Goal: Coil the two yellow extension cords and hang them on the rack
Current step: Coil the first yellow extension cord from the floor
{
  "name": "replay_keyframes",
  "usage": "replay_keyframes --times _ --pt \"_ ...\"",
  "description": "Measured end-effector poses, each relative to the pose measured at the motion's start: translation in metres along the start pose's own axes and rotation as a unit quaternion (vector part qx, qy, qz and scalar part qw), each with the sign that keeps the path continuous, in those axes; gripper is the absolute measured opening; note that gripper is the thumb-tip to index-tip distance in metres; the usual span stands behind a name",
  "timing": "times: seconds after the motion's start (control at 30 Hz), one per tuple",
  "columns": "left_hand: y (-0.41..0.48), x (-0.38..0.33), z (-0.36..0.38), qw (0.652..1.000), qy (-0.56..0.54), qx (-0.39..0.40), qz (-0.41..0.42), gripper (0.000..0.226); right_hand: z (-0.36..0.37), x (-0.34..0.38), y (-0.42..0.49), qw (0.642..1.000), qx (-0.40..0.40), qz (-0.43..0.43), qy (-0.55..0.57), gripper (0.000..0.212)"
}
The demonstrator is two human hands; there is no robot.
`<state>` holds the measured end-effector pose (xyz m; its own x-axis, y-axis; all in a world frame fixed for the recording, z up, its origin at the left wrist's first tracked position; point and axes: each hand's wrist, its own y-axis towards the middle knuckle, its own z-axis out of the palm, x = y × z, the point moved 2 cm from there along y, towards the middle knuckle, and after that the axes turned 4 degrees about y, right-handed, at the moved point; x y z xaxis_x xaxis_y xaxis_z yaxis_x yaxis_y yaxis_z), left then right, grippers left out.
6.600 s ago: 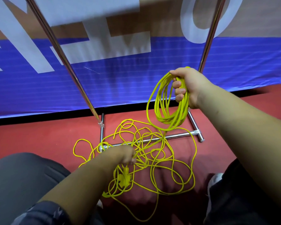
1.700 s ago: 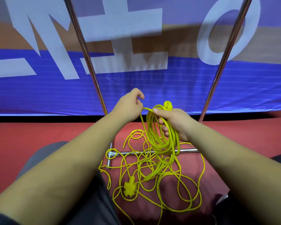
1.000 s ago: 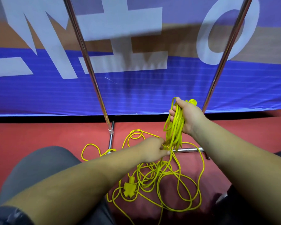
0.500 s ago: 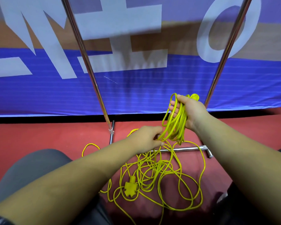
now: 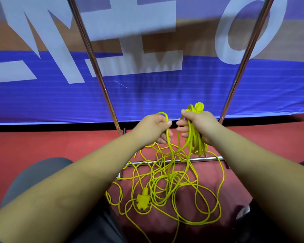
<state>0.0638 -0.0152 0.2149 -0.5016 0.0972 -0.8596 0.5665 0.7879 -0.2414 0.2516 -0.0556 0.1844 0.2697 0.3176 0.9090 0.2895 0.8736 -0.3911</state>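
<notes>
At centre frame, above a red floor (image 5: pixel 42 146), a person's right hand (image 5: pixel 198 127) grips a part-made coil (image 5: pixel 195 141) of yellow cord, fingers curled tight round the bunched loops and a plug (image 5: pixel 199 106) poking out above the thumb. Just to its left, the left hand (image 5: pixel 153 128) pinches a single loop (image 5: pixel 167 123) between thumb and curled fingers, the two hands near but apart. Most of the cord (image 5: pixel 174 190) lies in a loose tangle at lower centre, draped over the base bar of the rack (image 5: pixel 94 67), with a yellow socket (image 5: pixel 143 201) among it; whether the heap is one cord or two cannot be told. The rack's chrome uprights rise to the top of the frame before a blue banner (image 5: pixel 147 99). The step in hand appears to be coiling the first cord, well short of done, with nothing hung. The next move likely calls for passing the left hand's loop into the right hand's grip, then drawing up more slack without snagging the tangle on the bar.
</notes>
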Motion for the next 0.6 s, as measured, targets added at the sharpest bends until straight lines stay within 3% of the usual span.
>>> replay_keyframes --times 0.3,0.4,0.5,0.6 --pt "0.009 -0.003 -0.005 0.995 0.015 -0.093 -0.043 0.035 0.026 -0.008 -0.017 0.999 0.051 0.017 -0.006 0.034" --pt "0.006 -0.009 -0.004 0.995 -0.017 -0.079 -0.052 0.027 0.028 -0.010 -0.015 0.999 0.040 0.023 0.007 0.034" --pt "0.005 -0.013 0.000 0.995 -0.047 -0.060 -0.060 0.037 0.027 -0.012 -0.011 0.998 0.014 0.036 0.055 0.035" --pt "0.001 -0.016 0.006 0.994 -0.083 -0.052 -0.058 0.046 0.023 -0.009 -0.009 0.995 -0.009 0.041 0.093 0.021"
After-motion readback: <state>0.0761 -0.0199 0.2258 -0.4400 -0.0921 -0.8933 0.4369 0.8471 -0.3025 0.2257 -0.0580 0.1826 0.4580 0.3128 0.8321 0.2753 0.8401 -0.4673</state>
